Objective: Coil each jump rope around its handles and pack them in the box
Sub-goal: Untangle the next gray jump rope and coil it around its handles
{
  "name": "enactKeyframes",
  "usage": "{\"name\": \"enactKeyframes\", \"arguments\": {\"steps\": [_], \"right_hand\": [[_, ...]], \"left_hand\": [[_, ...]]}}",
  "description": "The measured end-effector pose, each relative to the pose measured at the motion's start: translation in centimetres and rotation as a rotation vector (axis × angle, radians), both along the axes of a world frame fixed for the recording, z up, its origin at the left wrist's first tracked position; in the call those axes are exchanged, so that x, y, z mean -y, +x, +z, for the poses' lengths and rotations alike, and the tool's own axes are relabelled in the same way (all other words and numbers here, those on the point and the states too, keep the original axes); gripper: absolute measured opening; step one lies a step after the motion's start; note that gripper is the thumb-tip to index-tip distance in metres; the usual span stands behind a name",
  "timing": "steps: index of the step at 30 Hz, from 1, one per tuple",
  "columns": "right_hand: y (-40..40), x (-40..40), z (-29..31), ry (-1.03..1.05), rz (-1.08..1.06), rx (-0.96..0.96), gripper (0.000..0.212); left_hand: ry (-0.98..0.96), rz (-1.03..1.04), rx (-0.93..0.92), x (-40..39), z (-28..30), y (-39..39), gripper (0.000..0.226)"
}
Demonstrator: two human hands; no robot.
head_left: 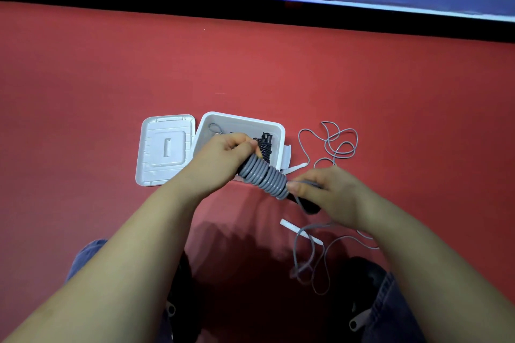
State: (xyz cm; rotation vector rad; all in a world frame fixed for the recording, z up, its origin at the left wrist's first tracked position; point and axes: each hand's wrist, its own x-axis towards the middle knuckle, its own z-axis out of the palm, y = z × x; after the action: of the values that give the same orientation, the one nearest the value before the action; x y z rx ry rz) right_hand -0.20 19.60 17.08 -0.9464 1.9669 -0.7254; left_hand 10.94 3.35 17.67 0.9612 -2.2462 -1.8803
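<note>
A thick grey jump rope (263, 175), already coiled tightly round its black handles (308, 205), is held just above the near edge of the open white box (278, 131); the upper end is gripped by the left hand (223, 156), and the free tail is pinched by the right hand (326, 193). The cord is judged light, springy and liable to unwind, so the last turn is best kept pinched against the handles. The thin grey rope (331, 145) with white handles lies loose on the red floor (111, 78), limp and prone to tangling.

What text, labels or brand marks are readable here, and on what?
None readable.
The white lid: moulded ribs and a raised rectangle only, no lettering.
The white box: plain walls, no label visible.
The grey coiled rope held by the left hand and right hand: no print visible.
The white handles of the loose rope on the red floor: too small to show any marking.
</note>
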Motion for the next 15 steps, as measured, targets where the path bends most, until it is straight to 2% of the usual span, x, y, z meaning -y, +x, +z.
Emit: {"name": "enactKeyframes", "arguments": {"steps": [2, 4, 8, 12, 15], "right_hand": [[-0.1, 0.1, 0.4, -0.014, -0.023, 0.028, 0.041], [-0.2, 0.1, 0.6, -0.009, -0.055, 0.092, 0.043], [0.2, 0.2, 0.9, -0.022, -0.181, 0.357, 0.053], [0.4, 0.4, 1.2, -0.042, -0.297, 0.573, 0.036], [0.7, 0.7, 1.0, -0.158, -0.418, 0.772, 0.037]], "left_hand": [[0.033, -0.013, -0.008, -0.1, 0.2, 0.1, 0.025], [0.064, -0.034, -0.013, -0.2, 0.3, 0.2, 0.026], [0.134, -0.064, -0.024, 0.0, -0.2, 0.2, 0.034], [0.238, -0.010, -0.054, 0.1, -0.4, -0.1, 0.037], [0.342, 0.087, -0.102, 0.1, -0.5, -0.5, 0.033]]}}
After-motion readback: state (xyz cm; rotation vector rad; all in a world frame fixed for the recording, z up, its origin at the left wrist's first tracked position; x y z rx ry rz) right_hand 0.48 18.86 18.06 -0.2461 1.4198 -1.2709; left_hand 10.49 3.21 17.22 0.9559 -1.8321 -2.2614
